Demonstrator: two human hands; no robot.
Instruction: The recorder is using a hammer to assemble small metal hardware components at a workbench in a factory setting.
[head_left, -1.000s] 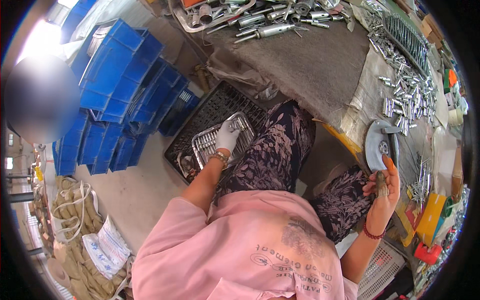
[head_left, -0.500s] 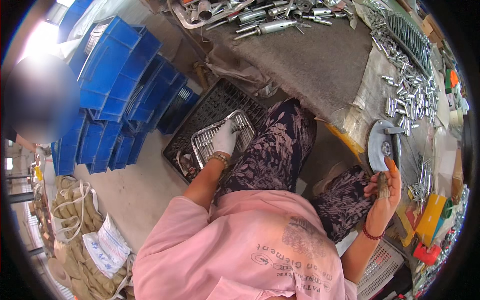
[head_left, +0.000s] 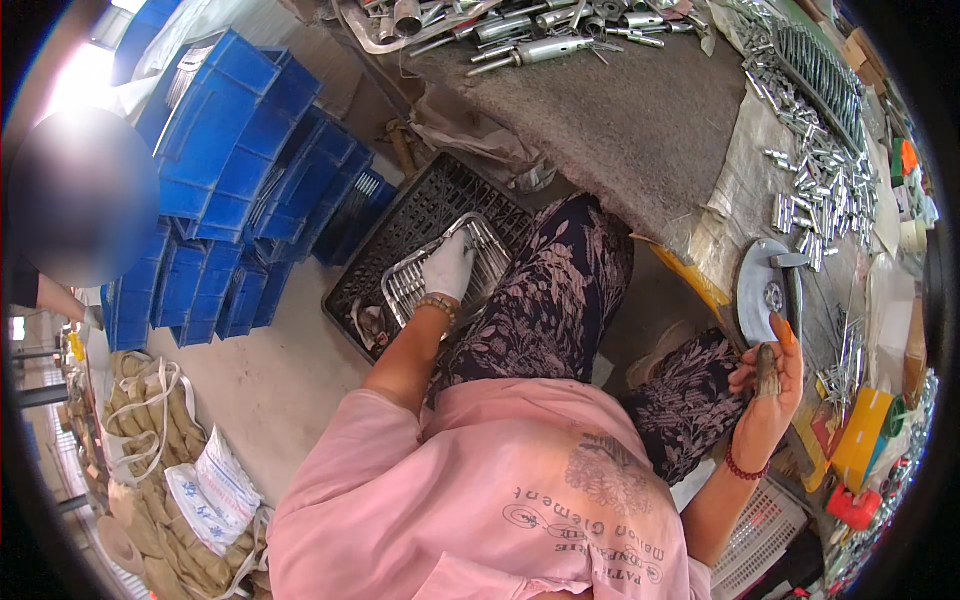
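My left hand (head_left: 449, 268), in a white glove, reaches into a shiny metal tray (head_left: 402, 292) of thin metal rods (head_left: 492, 262). Its fingers curl down among the rods, and whatever they may grip is hidden. The tray rests tilted in a black plastic crate (head_left: 352, 283) beside my left thigh. On the other side, my right hand (head_left: 770, 378) is raised palm-up with fingers apart and nothing visible in it. An orange cover is on its index finger and a dark one on its thumb. Just beyond that fingertip stands a round metal disc (head_left: 757, 292) on the bench.
Blue plastic bins (head_left: 225, 130) are stacked at the left, near another person. The workbench (head_left: 640, 130) carries metal cylinders (head_left: 550, 52) and a heap of small metal parts (head_left: 815, 195). A white basket (head_left: 757, 530) stands by my right forearm; sacks (head_left: 150, 430) lie lower left.
My left hand has shifted slightly within the tray. Another person's forearm has come into sight at the far left. My right hand has stayed nearly still.
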